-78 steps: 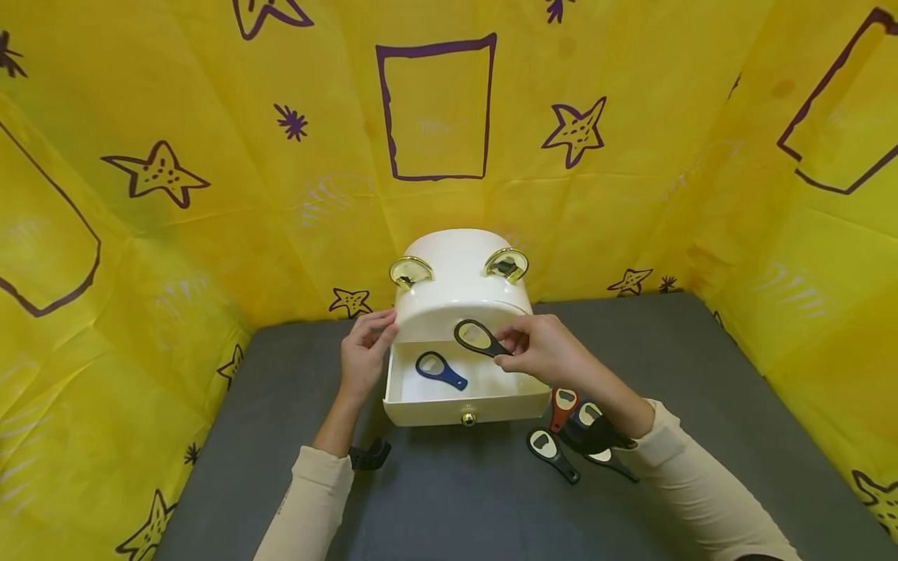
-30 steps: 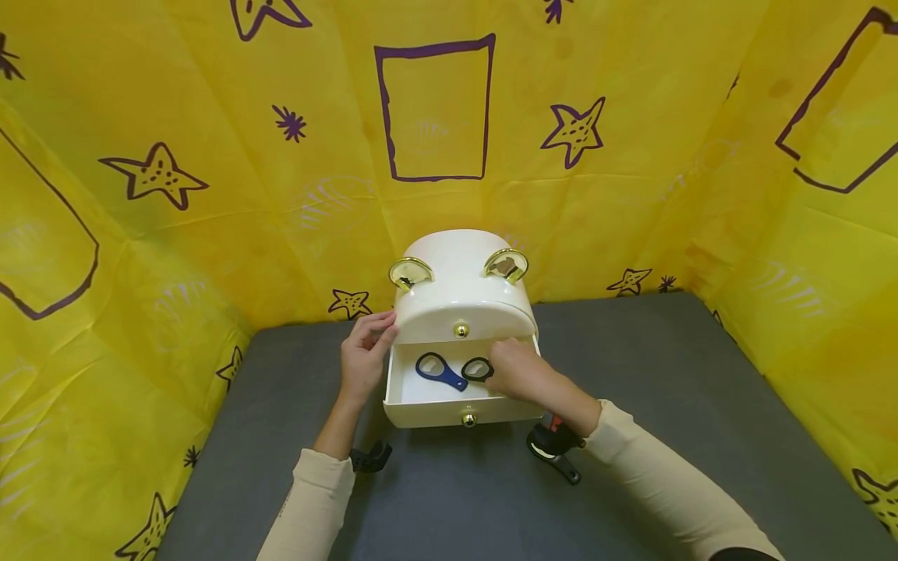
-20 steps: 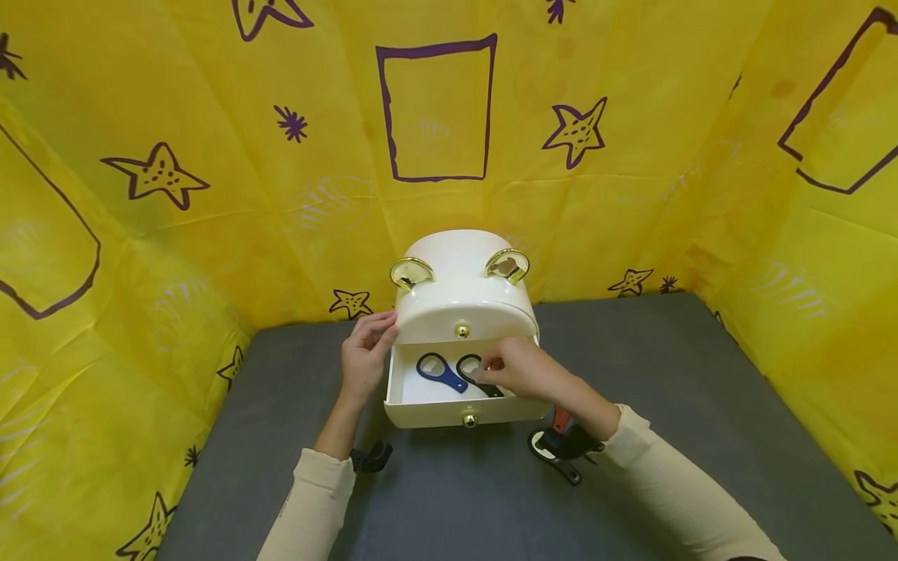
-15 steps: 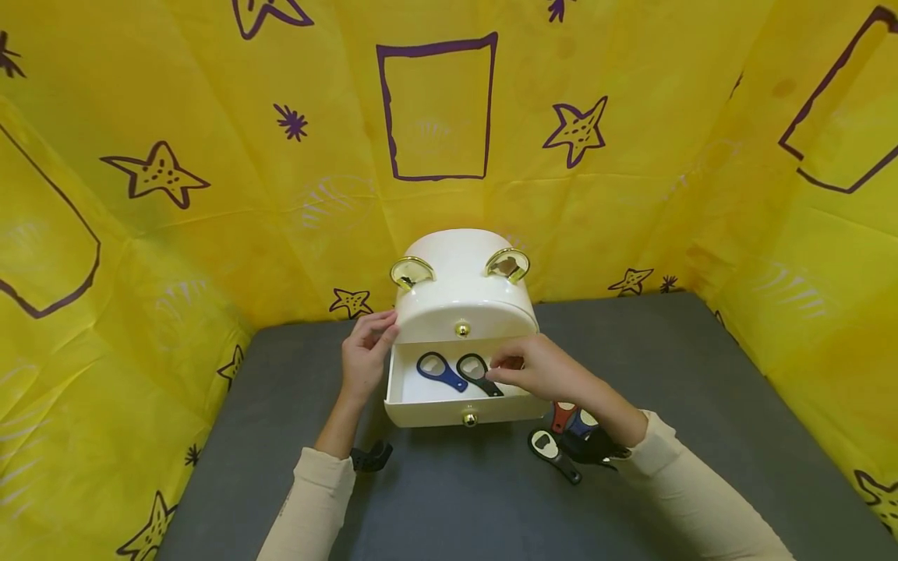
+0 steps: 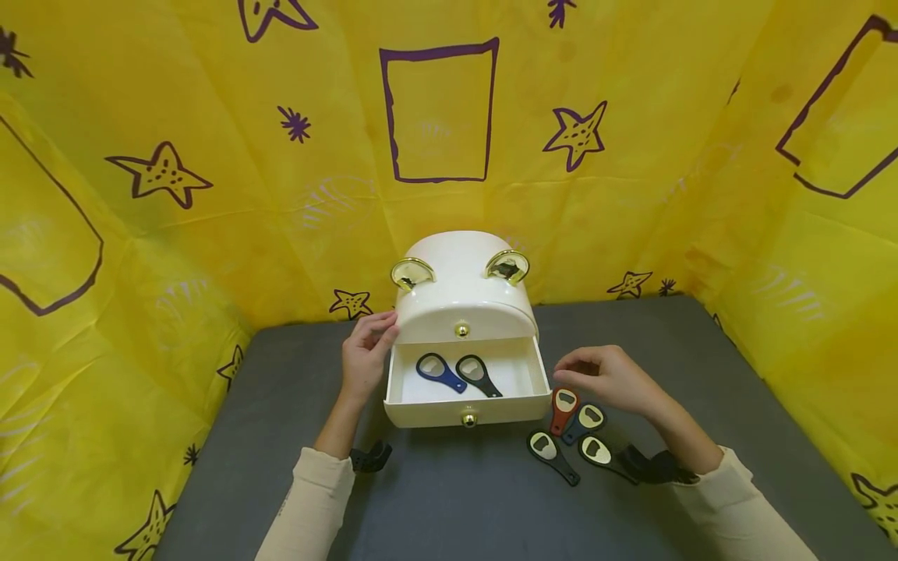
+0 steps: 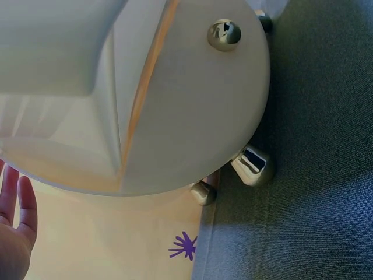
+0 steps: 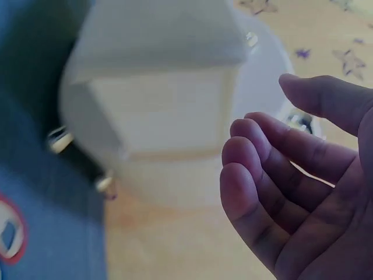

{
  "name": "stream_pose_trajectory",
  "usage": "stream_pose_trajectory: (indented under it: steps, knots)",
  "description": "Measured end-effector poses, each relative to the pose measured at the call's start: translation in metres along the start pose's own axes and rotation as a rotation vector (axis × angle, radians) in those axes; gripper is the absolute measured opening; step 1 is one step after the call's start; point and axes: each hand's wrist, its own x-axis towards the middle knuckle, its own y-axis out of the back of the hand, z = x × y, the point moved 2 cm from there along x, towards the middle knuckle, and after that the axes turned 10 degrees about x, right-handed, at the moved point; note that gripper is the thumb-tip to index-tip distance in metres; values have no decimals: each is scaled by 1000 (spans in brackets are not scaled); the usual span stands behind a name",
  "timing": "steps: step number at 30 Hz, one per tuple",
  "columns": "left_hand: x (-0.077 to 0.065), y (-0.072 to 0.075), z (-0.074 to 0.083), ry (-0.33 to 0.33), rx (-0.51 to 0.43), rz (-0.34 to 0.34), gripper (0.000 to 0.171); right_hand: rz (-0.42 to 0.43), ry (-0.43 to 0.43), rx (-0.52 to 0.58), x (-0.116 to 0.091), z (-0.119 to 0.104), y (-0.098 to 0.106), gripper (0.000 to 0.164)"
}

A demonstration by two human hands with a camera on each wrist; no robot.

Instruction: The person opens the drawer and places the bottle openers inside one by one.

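Observation:
A white rounded cabinet (image 5: 459, 269) with gold ears has its lower drawer (image 5: 466, 414) pulled out. Inside lie a blue bottle opener (image 5: 440, 372) and a black bottle opener (image 5: 479, 375), side by side. My left hand (image 5: 362, 360) rests its fingertips against the cabinet's left side. To the right of the drawer hovers my right hand (image 5: 612, 379), fingers relaxed and holding nothing, as the right wrist view also shows. Just below it on the table are a red bottle opener (image 5: 561, 425) and a dark blue bottle opener (image 5: 579, 430), partly overlapping.
Two more black openers lie nearer me: one black-handled opener (image 5: 560, 467) on the left, another pale-faced opener (image 5: 596, 451) on the right, close by my right wrist strap (image 5: 655, 466). Yellow cloth walls (image 5: 323, 226) with purple drawings surround the dark grey table (image 5: 449, 506).
My right hand set the black bottle opener down in the drawer beside the blue one, let go of it and moved right, out of the drawer. My left hand stayed at the cabinet.

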Motion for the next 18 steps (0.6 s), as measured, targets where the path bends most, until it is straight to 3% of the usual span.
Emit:
stream_pose_trajectory:
  steps: [7,14,18]
  knots:
    - [0,0,-2,6,4,2,20,33,-64,-43,-19,27,4,15]
    - [3,-1,-31,18,8,11,20,31,-105,-94,-36,53,-3,17]
    - [3,-1,-31,-4,8,17,20,25,-101,-185,-44,66,-10,18]
